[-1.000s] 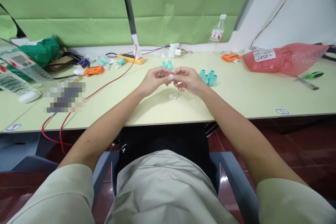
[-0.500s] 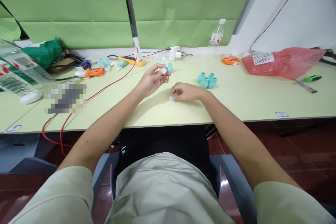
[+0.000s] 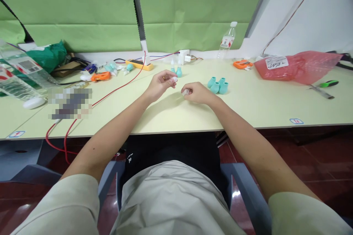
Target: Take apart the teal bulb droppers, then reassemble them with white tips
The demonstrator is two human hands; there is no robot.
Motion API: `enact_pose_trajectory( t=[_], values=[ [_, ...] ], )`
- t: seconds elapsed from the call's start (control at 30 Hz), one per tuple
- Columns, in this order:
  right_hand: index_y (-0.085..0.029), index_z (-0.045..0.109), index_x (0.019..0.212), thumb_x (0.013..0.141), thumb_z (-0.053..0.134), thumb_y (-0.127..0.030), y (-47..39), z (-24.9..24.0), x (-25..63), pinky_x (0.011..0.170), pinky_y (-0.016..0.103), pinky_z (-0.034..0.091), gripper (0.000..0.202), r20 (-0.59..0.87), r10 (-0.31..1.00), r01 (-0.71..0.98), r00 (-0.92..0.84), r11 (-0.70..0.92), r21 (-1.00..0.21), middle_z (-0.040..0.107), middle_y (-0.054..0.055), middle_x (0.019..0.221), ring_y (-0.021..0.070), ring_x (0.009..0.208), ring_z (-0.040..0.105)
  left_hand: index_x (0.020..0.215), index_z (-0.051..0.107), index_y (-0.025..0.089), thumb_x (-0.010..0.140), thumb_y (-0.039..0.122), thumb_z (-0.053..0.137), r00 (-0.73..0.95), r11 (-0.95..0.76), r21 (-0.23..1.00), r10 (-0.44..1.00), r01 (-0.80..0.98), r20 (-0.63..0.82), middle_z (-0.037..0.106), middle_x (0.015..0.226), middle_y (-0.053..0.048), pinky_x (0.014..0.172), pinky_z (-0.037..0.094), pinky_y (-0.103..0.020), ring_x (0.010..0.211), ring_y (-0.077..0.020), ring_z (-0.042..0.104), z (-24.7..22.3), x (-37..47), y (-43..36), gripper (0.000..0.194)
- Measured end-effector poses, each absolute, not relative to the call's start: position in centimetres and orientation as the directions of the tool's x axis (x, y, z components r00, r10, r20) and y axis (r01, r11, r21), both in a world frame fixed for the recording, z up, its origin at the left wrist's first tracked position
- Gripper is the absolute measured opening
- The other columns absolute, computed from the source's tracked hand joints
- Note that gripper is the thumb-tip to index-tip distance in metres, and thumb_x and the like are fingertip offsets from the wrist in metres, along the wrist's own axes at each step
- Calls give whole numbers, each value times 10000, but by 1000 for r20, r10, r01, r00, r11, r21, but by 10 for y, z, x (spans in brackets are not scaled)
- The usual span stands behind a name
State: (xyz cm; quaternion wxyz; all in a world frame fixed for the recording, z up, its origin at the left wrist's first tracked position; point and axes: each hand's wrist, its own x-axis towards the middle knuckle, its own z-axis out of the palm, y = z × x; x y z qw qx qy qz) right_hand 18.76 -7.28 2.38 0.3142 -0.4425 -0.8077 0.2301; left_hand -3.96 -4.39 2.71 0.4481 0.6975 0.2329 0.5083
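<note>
Between the thumb and fingers of my left hand (image 3: 162, 85) is a small white piece (image 3: 174, 79). My right hand (image 3: 197, 93) is closed on a small translucent piece (image 3: 185, 92), a short way to the right of my left hand. Just behind my left fingertips stand two teal bulbs with clear pointed tips (image 3: 179, 71). Several teal bulbs without tips (image 3: 219, 85) stand grouped on the table, to the right of my right hand.
Behind are a yellow meter (image 3: 139, 65), a white plug and a clear bottle (image 3: 227, 39). Orange cutters (image 3: 242, 64), a red bag (image 3: 298, 67) and a green-handled tool (image 3: 328, 83) lie right. Red cable, orange tool (image 3: 100, 76) and large bottles are left.
My right hand has lifted slightly with the translucent piece, which is now turned in the fingers. My left hand has tilted the white piece and lowered it a little.
</note>
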Motion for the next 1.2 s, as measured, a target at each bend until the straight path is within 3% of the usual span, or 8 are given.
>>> enact_pose_trajectory(
  t=[0.17,0.37,0.57,0.67,0.8,0.97,1.1,1.2],
  values=[
    [-185,641,698,725,620,-240,-74,18,184,633,307,343,65,176,866,634,-469,469,-615,572,-10,675,142,651,463,979,786,176,827,392,814,475,-663,719,711,209,518,743,1012,-74,828,545,-331,850,-164,666,19,-39,-49,264],
    [-206,492,637,790,660,-313,-76,16,179,609,308,266,251,164,865,615,-475,459,-641,402,-48,612,122,624,366,994,810,202,897,244,677,616,-751,585,625,307,479,743,982,-71,869,545,-345,910,-195,691,21,-34,-57,170],
    [-182,681,775,752,799,-402,-67,9,178,702,303,406,251,206,851,545,-484,476,-690,604,19,843,182,781,563,981,810,206,880,155,620,657,-771,524,610,362,443,741,988,-61,873,528,-335,901,-185,681,25,-38,-59,221],
    [-192,760,839,752,795,-340,-61,4,180,793,319,445,175,228,817,522,-530,526,-672,635,32,934,203,861,600,956,818,214,875,166,634,682,-754,531,622,387,385,747,983,-56,878,528,-331,901,-184,682,22,-40,-60,207],
    [-178,765,840,752,797,-276,-59,0,182,797,336,458,136,273,826,533,-493,535,-656,637,37,941,200,841,603,956,821,215,856,217,691,647,-714,577,664,397,376,759,985,-55,855,531,-332,886,-189,685,15,-40,-56,164],
    [-185,772,1068,672,900,-241,-60,1,183,884,375,529,420,277,852,541,-444,502,-675,651,82,1112,230,949,649,940,796,184,841,256,718,567,-644,661,730,385,381,764,923,-52,802,530,-331,829,-179,678,11,-41,-51,145],
    [-188,767,929,663,903,-231,-56,0,185,925,396,536,302,283,828,535,-484,536,-654,678,87,1090,255,1004,660,918,779,168,818,296,763,533,-578,737,770,351,350,759,879,-51,785,528,-330,827,-182,681,10,-42,-50,163],
    [-189,764,833,705,863,-237,-54,-1,186,862,372,537,169,303,849,491,-433,504,-711,714,73,1030,226,914,665,883,760,160,791,327,802,528,-516,808,788,286,317,758,880,-54,777,532,-324,829,-179,685,11,-42,-50,195]
  ],
)
